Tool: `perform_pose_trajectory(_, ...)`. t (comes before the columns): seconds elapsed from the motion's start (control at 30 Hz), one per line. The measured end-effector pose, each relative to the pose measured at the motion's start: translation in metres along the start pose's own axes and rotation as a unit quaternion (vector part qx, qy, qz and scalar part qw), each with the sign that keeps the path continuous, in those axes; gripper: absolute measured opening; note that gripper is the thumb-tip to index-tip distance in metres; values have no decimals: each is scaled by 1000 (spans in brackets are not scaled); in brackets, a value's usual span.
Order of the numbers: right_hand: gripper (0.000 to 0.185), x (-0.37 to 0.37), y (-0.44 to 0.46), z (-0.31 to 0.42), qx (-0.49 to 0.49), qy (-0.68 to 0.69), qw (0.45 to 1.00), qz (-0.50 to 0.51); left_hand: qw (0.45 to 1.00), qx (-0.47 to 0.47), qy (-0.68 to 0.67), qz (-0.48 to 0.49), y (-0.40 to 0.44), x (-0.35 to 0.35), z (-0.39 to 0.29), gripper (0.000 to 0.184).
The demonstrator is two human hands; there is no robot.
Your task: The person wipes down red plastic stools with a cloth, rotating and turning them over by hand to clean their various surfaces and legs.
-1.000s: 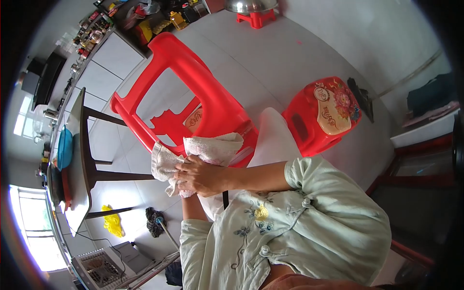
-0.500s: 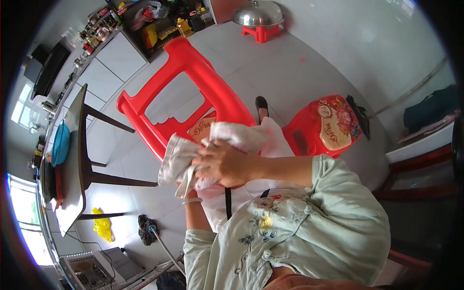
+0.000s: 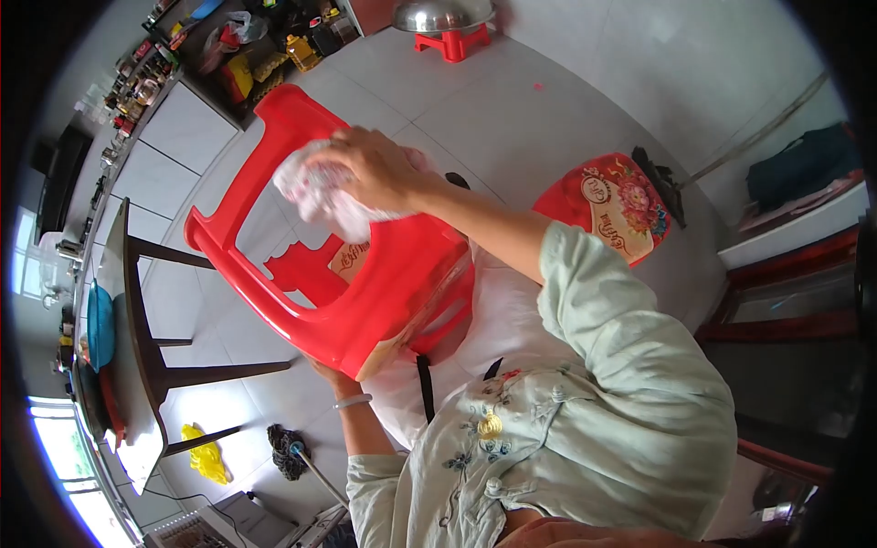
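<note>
cloth [image 3: 315, 190], bunched between both hands half a second ago, is now over the stool's [image 3: 338, 336] far edge, under the curled right hand [image 3: 370, 169]. left hand [image 3: 332, 375] is at the near edge, its grip mostly hidden. stool tilts by the lap [image 3: 516, 315]; best steady it, pressing the cloth flat.

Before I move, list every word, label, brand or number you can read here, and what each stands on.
"Le…", apparently: script on the cream panel of the right-hand red stool; later letters uncertain.
Round emblem on that panel: too small to read.
Cream patch seen through the nearer red stool's opening: dark lettering, unreadable.
Counter bottles: any labels too small.
No numbers legible.
</note>
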State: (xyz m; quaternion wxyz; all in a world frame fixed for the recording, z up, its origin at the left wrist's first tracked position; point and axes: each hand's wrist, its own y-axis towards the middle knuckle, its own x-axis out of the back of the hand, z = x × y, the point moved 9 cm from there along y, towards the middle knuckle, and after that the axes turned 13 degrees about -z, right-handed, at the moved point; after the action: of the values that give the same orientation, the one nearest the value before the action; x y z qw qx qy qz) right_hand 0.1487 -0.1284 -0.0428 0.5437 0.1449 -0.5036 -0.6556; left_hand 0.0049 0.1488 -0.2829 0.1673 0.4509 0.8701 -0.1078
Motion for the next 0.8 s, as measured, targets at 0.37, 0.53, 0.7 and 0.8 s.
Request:
perform_pose_trajectory(0.37,32,-25,16,-42,18,-57,998,-36,999,24,-29,18,-9,-16,0,62)
perform_pose_trajectory(0.53,38,5,-27,-15,-10,-39,998,46,991,97,-87,15,-20,-29,1,63)
perform_pose_trajectory(0.7,49,42,-65,24,-14,4,1000,20,993,93,-71,29,-22,-17,5,58)
perform_pose_trajectory(0.8,48,47,-66,22,-19,68,997,31,999,21,-17,34,-9,-1,7,56)
